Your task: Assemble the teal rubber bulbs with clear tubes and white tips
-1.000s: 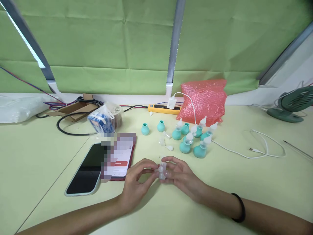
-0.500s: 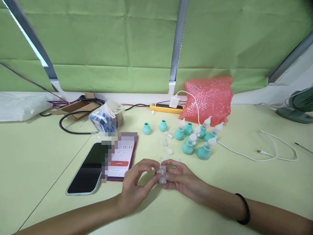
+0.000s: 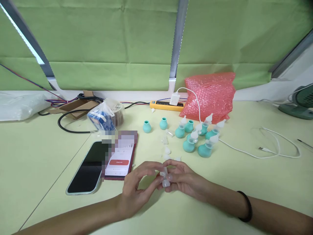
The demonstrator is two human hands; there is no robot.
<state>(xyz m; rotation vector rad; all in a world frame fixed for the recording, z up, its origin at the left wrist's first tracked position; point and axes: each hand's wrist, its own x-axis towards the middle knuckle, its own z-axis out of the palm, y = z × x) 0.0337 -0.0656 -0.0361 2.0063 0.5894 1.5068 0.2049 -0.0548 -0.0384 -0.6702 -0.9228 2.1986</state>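
Observation:
Between the fingertips of both hands is a small clear plastic connector piece [image 3: 165, 182] with a stub on its side. My left hand [image 3: 140, 186] pinches it from the left with thumb and forefinger. From the right, my right hand [image 3: 184, 178] grips the same piece, its thumb laid against it. Just beyond the fingers lie a white soft tip [image 3: 167, 150] and another clear plastic piece [image 3: 164, 140]. Farther back stand two bare teal rubber bulbs [image 3: 147, 126]. To their right is a group of teal bulbs [image 3: 204, 150], most fitted with clear necks and white tips.
Two phones lie left of my hands, a dark-screened one [image 3: 85, 169] and a lit one [image 3: 119, 160]. Behind are a bagged roll of tape [image 3: 117, 117], a yellow power strip [image 3: 158, 105] and a red bubble-wrap bag [image 3: 210, 94]. A white cable [image 3: 244, 154] trails to the right.
The clear piece has turned in my fingers, its side stub now facing more toward me. Both hands stay in nearly the same place. The camera view has shifted slightly.

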